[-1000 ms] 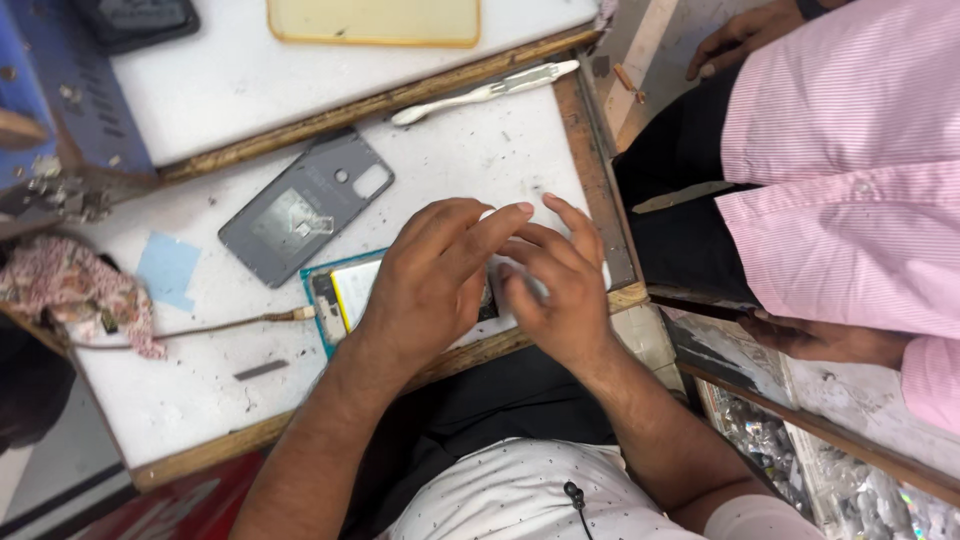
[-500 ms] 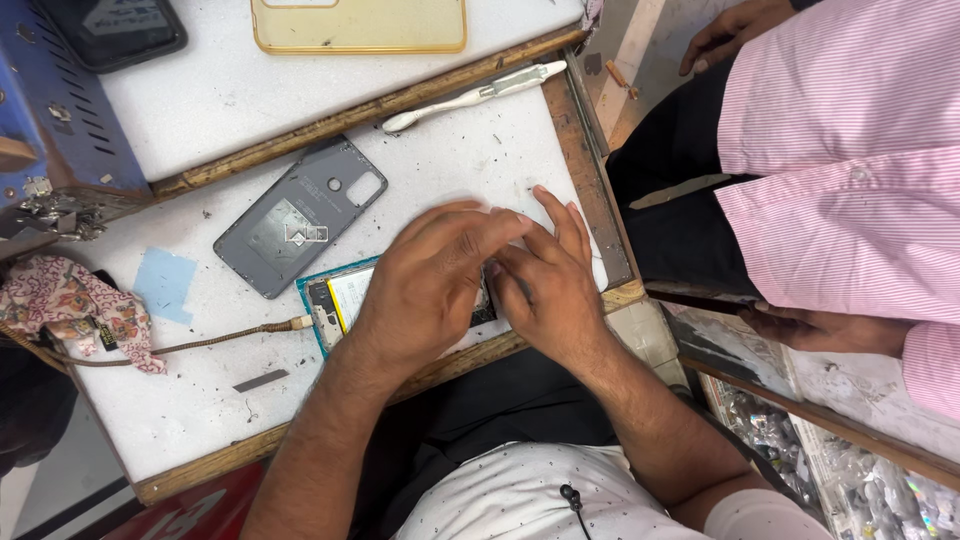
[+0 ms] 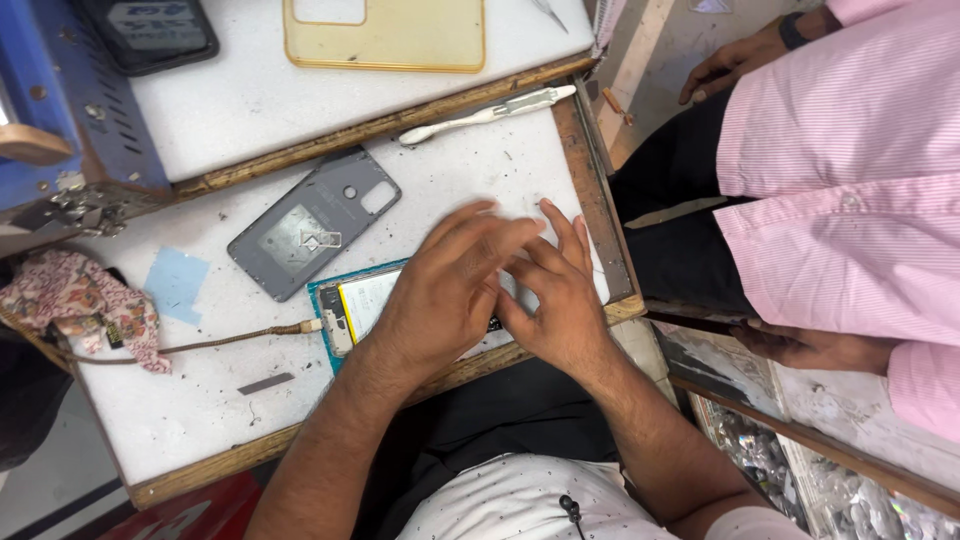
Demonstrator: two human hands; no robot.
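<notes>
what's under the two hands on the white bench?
An opened phone with a teal frame lies flat on the white bench, a cable plugged into its end. The left hand and right hand cover most of it, so that part is hidden.

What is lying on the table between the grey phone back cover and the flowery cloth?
In the head view, a pale blue square patch lies on the white table between the grey back cover and the flowery cloth.

The desk [image 3: 480, 170] has a scuffed, matt white top framed in rough wood. The grey back cover [image 3: 315, 222] looks like matt plastic. The floral rag [image 3: 75, 300] at the left edge is soft cloth.
</notes>
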